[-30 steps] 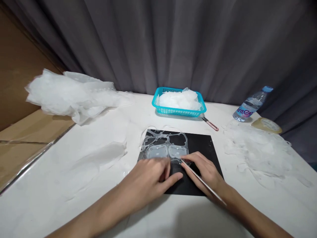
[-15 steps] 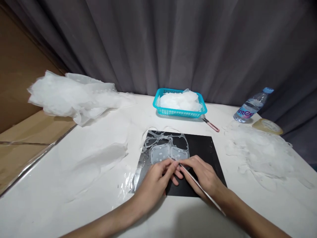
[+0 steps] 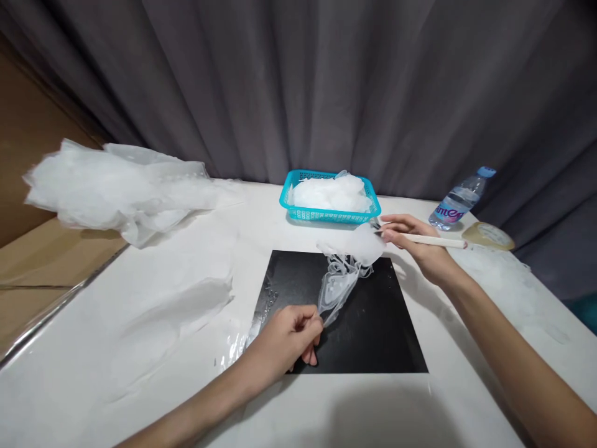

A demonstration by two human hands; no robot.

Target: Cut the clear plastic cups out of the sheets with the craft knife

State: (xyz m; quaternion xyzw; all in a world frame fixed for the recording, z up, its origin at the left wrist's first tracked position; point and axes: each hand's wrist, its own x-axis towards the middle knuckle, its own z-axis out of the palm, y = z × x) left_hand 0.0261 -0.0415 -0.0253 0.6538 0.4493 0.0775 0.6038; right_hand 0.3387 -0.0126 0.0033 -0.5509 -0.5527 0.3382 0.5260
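Note:
My left hand (image 3: 293, 336) is closed in a pinch on the lower end of a sheer white cut-out fabric piece (image 3: 336, 291). The fabric is bunched and stretches up over the black board (image 3: 298, 280). Near the blue basket, my right hand (image 3: 415, 246) grips a slim white stick-like tool (image 3: 438, 240) with a dark tip. By that tip lies or hangs a rounded, more opaque white piece (image 3: 367, 246), overlapping the top of the sheer fabric. Whether my right fingers also pinch this piece, I cannot tell.
A blue plastic basket (image 3: 330, 215) of white fabric pieces stands at the back. To the right are a water bottle (image 3: 459, 202), a tape roll (image 3: 489, 236) and a sheer white heap (image 3: 513, 286). A large white fabric pile (image 3: 116, 190) lies at left, with loose sheets (image 3: 181, 311) nearer.
My hands have moved apart; the right went up and right with the tool, toward the basket. The sheer fabric, spread flat before, is now bunched and pulled up from the board.

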